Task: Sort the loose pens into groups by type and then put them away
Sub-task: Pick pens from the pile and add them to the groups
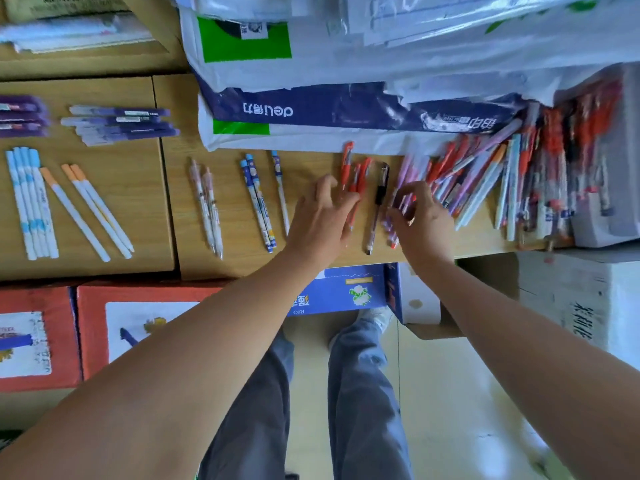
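Note:
Sorted pen groups lie on cardboard box tops: purple pens [124, 124], blue-and-white pens [31, 202], orange-capped white pens [90, 209], two pale patterned pens [207, 206], blue patterned pens [259, 206]. Red pens [356, 171] and a black-capped pen [379, 202] lie in the middle. My left hand [322, 213] rests with straight fingers on the red pens. My right hand [420, 216] has curled fingers around several pink and purple pens [398, 199]. An unsorted pile of pens [519, 168] lies to the right.
Paper reams in white and blue wrap [346, 105] are stacked behind the pens. A grey box [606, 216] stands at the right. Red boxes [93, 334] and a blue box [346, 289] sit below the work surface edge. My legs stand on a pale floor.

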The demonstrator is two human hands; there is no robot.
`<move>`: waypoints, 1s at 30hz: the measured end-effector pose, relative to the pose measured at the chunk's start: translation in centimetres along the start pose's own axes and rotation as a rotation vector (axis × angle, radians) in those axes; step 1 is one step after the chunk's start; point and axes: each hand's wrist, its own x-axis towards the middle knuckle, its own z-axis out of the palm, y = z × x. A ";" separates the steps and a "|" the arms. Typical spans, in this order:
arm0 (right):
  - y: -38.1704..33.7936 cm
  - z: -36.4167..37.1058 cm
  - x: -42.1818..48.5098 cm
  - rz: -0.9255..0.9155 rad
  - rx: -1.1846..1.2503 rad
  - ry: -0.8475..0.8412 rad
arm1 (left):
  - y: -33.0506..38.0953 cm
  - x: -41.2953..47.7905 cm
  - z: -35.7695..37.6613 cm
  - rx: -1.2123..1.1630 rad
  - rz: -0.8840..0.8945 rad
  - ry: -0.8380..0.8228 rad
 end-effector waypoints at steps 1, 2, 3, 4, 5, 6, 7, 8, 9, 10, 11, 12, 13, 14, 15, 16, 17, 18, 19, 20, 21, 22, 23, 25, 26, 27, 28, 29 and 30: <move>0.6 -0.2 0.2 0.008 -0.012 -0.021 | 0.3 0.2 0.3 0.001 -0.010 0.015; 1.1 -0.5 0.2 0.010 -0.023 -0.044 | 0.6 0.3 0.5 0.009 -0.012 0.042; 1.5 -0.6 0.3 0.006 -0.033 -0.056 | 0.9 0.4 0.6 0.023 -0.009 0.076; 1.9 -0.7 0.2 -0.002 -0.034 -0.053 | 1.2 0.6 0.7 0.040 -0.002 0.110; 2.3 -0.7 0.2 -0.002 -0.020 -0.035 | 1.6 0.8 0.7 0.053 0.010 0.141; 2.6 -0.8 0.1 0.010 0.010 -0.013 | 2.1 1.1 0.6 0.056 0.026 0.161; 3.1 -0.9 0.1 0.026 0.040 0.005 | 2.7 1.4 0.6 0.047 0.042 0.165; 3.6 -1.1 0.0 0.039 0.062 0.014 | 3.4 1.8 0.6 0.026 0.050 0.153; 4.1 -1.3 -0.2 0.047 0.074 0.017 | 4.2 2.2 0.7 -0.001 0.046 0.131; 4.6 -1.6 -0.3 0.046 0.086 0.014 | 5.0 2.6 0.7 -0.016 0.033 0.110; 5.1 -2.0 -0.5 0.040 0.100 0.009 | 5.8 3.1 0.7 -0.012 0.019 0.094; 5.6 -2.4 -0.6 0.032 0.118 0.002 | 6.6 3.6 0.9 0.001 0.002 0.079; 6.1 -2.8 -0.7 0.025 0.130 -0.006 | 7.3 4.1 1.1 0.016 -0.023 0.054; 6.5 -3.2 -0.7 0.021 0.137 -0.014 | 7.9 4.6 1.3 0.039 -0.058 0.026; 7.0 -3.6 -0.7 0.021 0.137 -0.019 | 8.4 5.0 1.7 0.068 -0.097 0.006; 7.4 -4.0 -0.7 0.025 0.133 -0.021 | 8.9 5.4 2.0 0.092 -0.138 -0.007; 7.9 -4.2 -0.6 0.033 0.121 -0.021 | 9.3 5.8 2.2 0.104 -0.177 -0.015; 8.2 -4.5 -0.5 0.047 0.111 -0.026 | 9.7 6.1 2.4 0.107 -0.208 -0.019; 8.6 -4.7 -0.4 0.064 0.106 -0.034 | 10.1 6.3 2.5 0.109 -0.226 -0.028; 8.9 -4.9 -0.3 0.080 0.105 -0.045 | 10.4 6.5 2.6 0.119 -0.235 -0.039; 9.2 -5.1 -0.2 0.089 0.102 -0.053 | 10.6 6.7 2.7 0.141 -0.243 -0.047; 9.3 -5.3 -0.2 0.094 0.094 -0.061 | 10.7 6.9 2.8 0.171 -0.252 -0.052; 9.4 -5.5 -0.1 0.091 0.082 -0.066 | 10.7 7.2 2.9 0.202 -0.263 -0.056; 9.4 -5.7 0.3 0.089 0.046 -0.068 | 10.7 7.7 3.0 0.244 -0.279 -0.080; 9.4 -5.7 0.6 0.097 0.029 -0.067 | 10.7 7.9 3.0 0.241 -0.284 -0.100; 9.3 -5.7 1.0 0.109 0.010 -0.064 | 10.8 8.1 2.9 0.221 -0.285 -0.116; 9.2 -5.6 1.4 0.118 -0.015 -0.065 | 10.9 8.3 2.8 0.193 -0.282 -0.125; 9.1 -5.3 1.8 0.123 -0.040 -0.070 | 11.0 8.3 2.6 0.169 -0.274 -0.127; 8.9 -5.0 2.2 0.134 -0.065 -0.079 | 11.0 8.3 2.5 0.156 -0.261 -0.124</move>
